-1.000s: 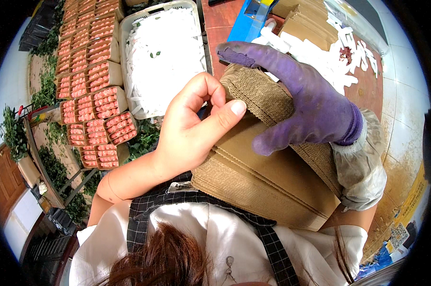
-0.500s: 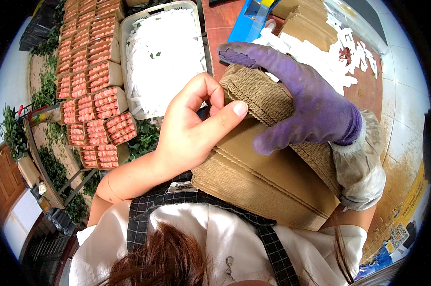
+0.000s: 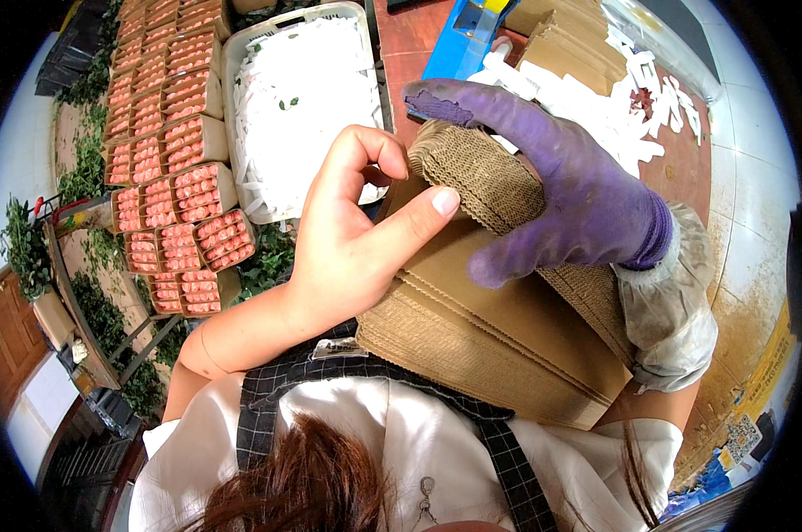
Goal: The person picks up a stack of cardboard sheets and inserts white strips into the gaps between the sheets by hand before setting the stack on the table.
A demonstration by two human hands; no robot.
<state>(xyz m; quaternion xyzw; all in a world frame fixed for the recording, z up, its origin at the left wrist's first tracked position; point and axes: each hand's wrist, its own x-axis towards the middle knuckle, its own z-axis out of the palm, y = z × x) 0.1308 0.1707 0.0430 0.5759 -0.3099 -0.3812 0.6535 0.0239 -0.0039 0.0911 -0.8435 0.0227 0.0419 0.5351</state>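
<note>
Bare left hand [image 3: 352, 235], brown cardboard stack [image 3: 498, 306], purple-gloved right hand [image 3: 574, 186], close before the person's chest.

At left is a white basket [image 3: 230, 133]; next, the left thumb lies on the stack in a narrow grip, and I cannot tell if it pinches any sheet; the right grip holds the stack's bent end, near the reddish bench [image 3: 407, 44].

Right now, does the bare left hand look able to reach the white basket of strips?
Probably yes: nothing visible stands between the left hand and the white basket just beyond it, though depth is hard to judge and its thumb overlaps the brown paper stack.
</note>
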